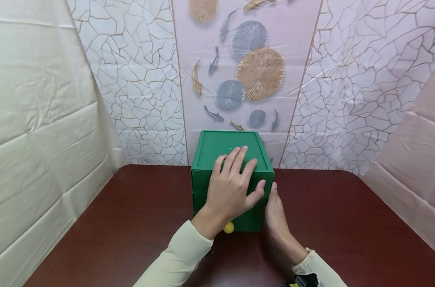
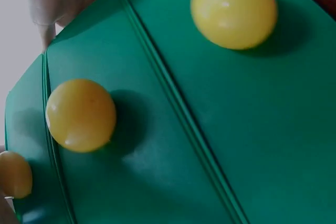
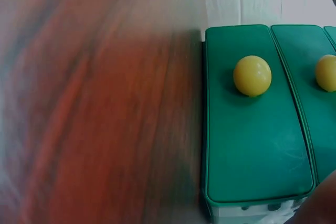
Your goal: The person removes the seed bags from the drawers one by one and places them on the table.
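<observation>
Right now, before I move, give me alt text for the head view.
A person's left hand spreads over the top front edge of a green box, while the right hand lies along its right side. One yellow knob shows low on the front. The box stands on a dark reddish table.

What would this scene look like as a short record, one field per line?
Box: green, standing upright
Table: dark reddish-brown, under the box
Drawers: three stacked, apparently closed
Knobs: yellow, round, one per drawer
Left grip: fingers spread across the box's upper front edge; contact with the top knob unclear
Right grip: fingers straight, at the box's right side
Backdrop: patterned, pale
</observation>
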`<state>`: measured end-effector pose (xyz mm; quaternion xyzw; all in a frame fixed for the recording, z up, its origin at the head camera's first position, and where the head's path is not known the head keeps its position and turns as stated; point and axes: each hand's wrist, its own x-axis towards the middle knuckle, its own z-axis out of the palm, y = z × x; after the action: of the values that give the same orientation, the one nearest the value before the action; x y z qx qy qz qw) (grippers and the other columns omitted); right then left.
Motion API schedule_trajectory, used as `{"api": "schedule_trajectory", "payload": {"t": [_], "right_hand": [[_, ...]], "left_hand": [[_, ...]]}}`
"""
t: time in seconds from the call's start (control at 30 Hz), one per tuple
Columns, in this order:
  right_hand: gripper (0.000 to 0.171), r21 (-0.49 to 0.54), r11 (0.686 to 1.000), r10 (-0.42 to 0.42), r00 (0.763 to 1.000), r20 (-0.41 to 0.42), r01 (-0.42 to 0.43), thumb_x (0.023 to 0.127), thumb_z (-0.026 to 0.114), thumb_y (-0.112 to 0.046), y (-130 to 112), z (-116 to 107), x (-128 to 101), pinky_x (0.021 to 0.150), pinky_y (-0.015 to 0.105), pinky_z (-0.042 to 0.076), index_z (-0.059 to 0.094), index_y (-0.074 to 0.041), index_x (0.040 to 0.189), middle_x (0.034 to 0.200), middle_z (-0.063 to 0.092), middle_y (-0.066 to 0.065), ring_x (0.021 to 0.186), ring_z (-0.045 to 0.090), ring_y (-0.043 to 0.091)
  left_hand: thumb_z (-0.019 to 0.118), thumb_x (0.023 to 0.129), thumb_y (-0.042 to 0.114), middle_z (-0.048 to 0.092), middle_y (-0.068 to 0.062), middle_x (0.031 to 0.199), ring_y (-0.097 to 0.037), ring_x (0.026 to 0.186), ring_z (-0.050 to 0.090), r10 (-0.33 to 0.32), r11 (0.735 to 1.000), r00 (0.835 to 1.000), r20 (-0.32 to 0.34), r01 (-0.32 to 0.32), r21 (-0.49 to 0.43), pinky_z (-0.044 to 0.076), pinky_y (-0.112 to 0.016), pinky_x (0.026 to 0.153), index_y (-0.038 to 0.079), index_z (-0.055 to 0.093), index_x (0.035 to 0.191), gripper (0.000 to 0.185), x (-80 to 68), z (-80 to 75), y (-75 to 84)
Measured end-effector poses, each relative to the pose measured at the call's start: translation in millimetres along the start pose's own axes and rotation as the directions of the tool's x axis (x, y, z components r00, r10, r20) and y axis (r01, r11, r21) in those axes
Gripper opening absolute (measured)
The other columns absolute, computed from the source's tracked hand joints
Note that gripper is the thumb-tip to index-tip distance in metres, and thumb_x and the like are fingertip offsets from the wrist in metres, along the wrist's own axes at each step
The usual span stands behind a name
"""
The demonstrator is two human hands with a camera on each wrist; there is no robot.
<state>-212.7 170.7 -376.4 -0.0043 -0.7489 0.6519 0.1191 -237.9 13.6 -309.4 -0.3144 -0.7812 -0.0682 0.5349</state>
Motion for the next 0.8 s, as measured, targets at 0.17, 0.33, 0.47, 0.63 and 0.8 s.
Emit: {"api": "schedule_trajectory", "payload": {"t": [0.17, 0.33, 0.47, 0.63, 0.8], "right_hand": [[0.061, 0.005, 0.999, -0.036, 0.999, -0.007, 0.036, 0.113, 0.016, -0.054, 0.3, 1.5, -0.4, 0.098, 0.033, 0.043, 0.042, -0.019, 0.157, 0.143, 0.051, 0.003, 0.120, 0.051, 0.015], [0.058, 0.017, 0.999, -0.048, 0.999, 0.000, 0.048, 0.116, 0.016, -0.046, -0.4, -0.5, 1.3, 0.104, 0.037, 0.037, 0.039, -0.015, 0.158, 0.149, 0.046, 0.005, 0.127, 0.043, 0.016], [0.057, 0.017, 0.998, -0.058, 0.998, 0.003, 0.058, 0.116, 0.015, -0.040, -0.6, -2.9, 3.8, 0.108, 0.035, 0.032, 0.038, -0.011, 0.159, 0.153, 0.042, 0.006, 0.132, 0.038, 0.014], [0.057, 0.013, 0.999, -0.040, 0.999, 0.003, 0.040, 0.116, 0.014, -0.039, 0.2, -4.3, 6.4, 0.105, 0.027, 0.034, 0.038, -0.008, 0.157, 0.151, 0.042, 0.006, 0.132, 0.038, 0.012], [0.056, 0.021, 1.000, -0.020, 1.000, 0.009, 0.020, 0.116, 0.015, -0.040, -0.1, -4.3, 7.7, 0.103, 0.025, 0.036, 0.039, -0.008, 0.156, 0.149, 0.043, 0.004, 0.132, 0.040, 0.012]], "left_hand": [[0.062, 0.095, 0.048, 0.064, -0.015, 0.145, -0.031, 0.136, 0.059, 0.013, 1.000, 0.999, -0.033, -0.014, -0.011, 0.040, -0.055, 0.115, 0.016, 0.077, 0.123, 0.045, -8.0, -15.4, -9.8], [0.061, 0.096, 0.045, 0.064, -0.016, 0.144, -0.033, 0.136, 0.057, -0.072, 0.991, 0.997, -0.039, 0.067, -0.119, 0.035, -0.058, 0.117, 0.014, 0.077, 0.122, 0.043, -0.8, -35.3, -28.3], [0.058, 0.099, 0.041, 0.063, -0.016, 0.145, -0.034, 0.138, 0.055, -0.244, 0.931, 0.970, 0.002, 0.235, -0.278, 0.033, -0.061, 0.117, 0.013, 0.076, 0.124, 0.042, 3.0, -45.1, -54.0], [0.053, 0.107, 0.035, 0.056, -0.010, 0.153, -0.029, 0.145, 0.047, -0.494, 0.668, 0.853, 0.167, 0.496, -0.555, 0.032, -0.060, 0.118, 0.013, 0.072, 0.133, 0.039, -4.1, -43.4, -86.9], [0.050, 0.111, 0.033, 0.053, -0.005, 0.156, -0.022, 0.146, 0.046, -0.565, 0.236, 0.715, 0.412, 0.619, -0.749, 0.035, -0.054, 0.120, 0.015, 0.061, 0.147, 0.042, -14.9, -29.8, -104.1]]}}
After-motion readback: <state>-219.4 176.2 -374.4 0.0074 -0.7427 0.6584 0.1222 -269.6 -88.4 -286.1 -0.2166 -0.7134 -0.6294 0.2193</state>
